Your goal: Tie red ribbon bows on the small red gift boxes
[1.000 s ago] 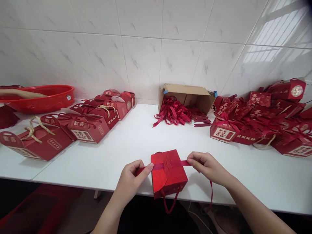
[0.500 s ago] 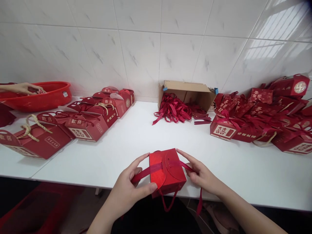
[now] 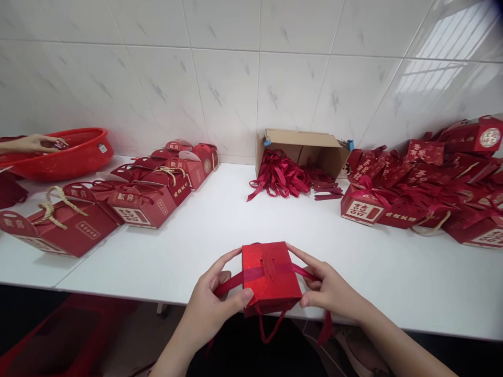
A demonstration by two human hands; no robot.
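Note:
A red gift box (image 3: pixel 275 301) is held over the table's front edge, its top with curved overlapping flaps facing me. A dark red ribbon (image 3: pixel 231 281) runs across that top and out at both sides. My left hand (image 3: pixel 216 293) grips the box's left side, thumb on the near corner, with one ribbon end between its fingers. On the right side, my right hand (image 3: pixel 328 288) closes on the box, forefinger at the far corner and thumb at the near one; the other ribbon end passes into it and hangs below. A red cord handle (image 3: pixel 271 335) dangles from the box's near side.
A cardboard carton (image 3: pixel 304 139) spills a heap of red ribbons (image 3: pixel 281 175) at the wall. Gift boxes (image 3: pixel 145 201) stand in rows at left, and bow-tied boxes (image 3: pixel 363 204) pile up at right. Another person's hand (image 3: pixel 41 142) is over a red basin (image 3: pixel 70 162).
My right hand has gone from handling the ribbon to gripping the box's right side, thumb now on its near corner. The box has turned slightly and its top lies more level.

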